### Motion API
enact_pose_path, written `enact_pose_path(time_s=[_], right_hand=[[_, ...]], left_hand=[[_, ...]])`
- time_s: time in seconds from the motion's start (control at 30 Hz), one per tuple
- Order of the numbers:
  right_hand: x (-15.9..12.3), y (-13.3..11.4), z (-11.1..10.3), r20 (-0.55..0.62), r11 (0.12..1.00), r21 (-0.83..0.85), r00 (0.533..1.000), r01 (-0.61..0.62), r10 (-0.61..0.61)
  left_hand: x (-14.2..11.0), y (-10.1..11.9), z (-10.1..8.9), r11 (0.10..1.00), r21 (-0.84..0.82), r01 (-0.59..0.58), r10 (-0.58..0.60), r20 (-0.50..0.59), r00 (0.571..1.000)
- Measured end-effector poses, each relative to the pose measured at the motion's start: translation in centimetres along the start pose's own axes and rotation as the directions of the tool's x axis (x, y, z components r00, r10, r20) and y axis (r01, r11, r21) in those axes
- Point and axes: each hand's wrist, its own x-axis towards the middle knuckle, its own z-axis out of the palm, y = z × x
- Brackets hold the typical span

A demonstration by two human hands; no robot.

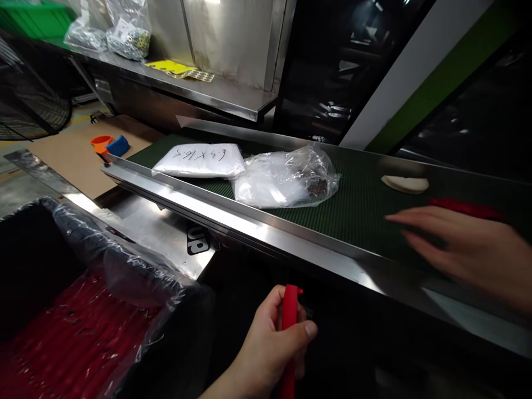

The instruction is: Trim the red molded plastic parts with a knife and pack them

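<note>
- Apparently a good share is done: red strips (78,338) lie in rows inside the plastic-lined bin (110,246).
- Outside it, and perhaps left to deal with, are the red band (290,303) gripped between thumb and fingers of the left hand (272,341), off the near edge of the belt (359,208), and a red piece (463,206) toward its right end.
- The right hand (469,252), blurred, spreads its fingers beside that piece; I can't tell whether they touch.
- A cream piece (405,184) lies near the belt's far edge; a clear bag (270,185) and marked white packet (199,160) sit leftward.
- Beyond, a metal shelf (241,97) carries yellow sheets (172,67).
</note>
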Motion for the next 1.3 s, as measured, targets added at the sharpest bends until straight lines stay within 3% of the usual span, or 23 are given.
enact_pose_path(time_s=[0.1, 0.23, 0.33, 0.47, 0.63, 0.77, 0.87, 0.93, 1.03, 1.13, 1.3], right_hand=[[6.8, -3.8, 2.1, 0.060, 0.990, 0.066, 0.990, 0.123, -0.127], [13.3, -5.9, 5.6, 0.264, 0.987, 0.023, 0.951, 0.160, -0.160], [15.2, -6.7, 7.1, 0.354, 0.988, -0.039, 0.926, 0.152, -0.129], [15.1, -6.9, 7.1, 0.352, 0.984, -0.095, 0.929, 0.152, -0.109], [12.7, -7.2, 4.4, 0.227, 0.996, -0.019, 0.970, 0.091, -0.084], [7.8, -11.7, 1.4, 0.144, 0.960, 0.260, 0.978, 0.108, -0.149], [2.9, -16.2, 1.1, 0.087, 0.822, 0.562, 0.981, 0.094, -0.172], [-0.1, -18.4, 2.1, 0.099, 0.706, 0.708, 0.988, 0.012, -0.117], [-3.5, -20.2, 4.3, 0.170, 0.612, 0.772, 0.984, -0.171, 0.059], [-5.8, -21.0, 6.3, 0.129, 0.602, 0.743, 0.946, -0.290, 0.297], [-8.2, -22.1, 7.5, 0.016, 0.618, 0.725, 0.904, -0.304, 0.427]], left_hand=[[0.1, -0.7, -0.6, 0.999, -0.006, -0.037, 0.037, 0.051, 0.998], [-0.5, -1.2, -2.2, 0.997, -0.026, -0.070, 0.071, 0.034, 0.997], [-1.2, -1.4, -3.5, 0.997, -0.022, -0.069, 0.069, -0.013, 0.998], [-1.7, -1.8, -4.6, 0.998, -0.024, -0.062, 0.060, -0.069, 0.996], [-1.7, -0.8, -3.9, 0.998, 0.012, -0.067, 0.068, -0.134, 0.989], [-1.9, 1.3, -1.8, 0.974, 0.036, -0.223, 0.226, -0.137, 0.964], [-2.2, 2.2, -0.5, 0.914, 0.063, -0.401, 0.406, -0.131, 0.904], [-2.4, 1.9, -0.1, 0.876, 0.128, -0.465, 0.482, -0.186, 0.857], [-3.0, 0.5, -0.6, 0.876, 0.264, -0.403, 0.469, -0.271, 0.841], [-3.4, -1.0, -1.6, 0.873, 0.417, -0.254, 0.409, -0.341, 0.846], [-3.1, -2.6, -3.0, 0.768, 0.624, -0.144, 0.439, -0.350, 0.828]])
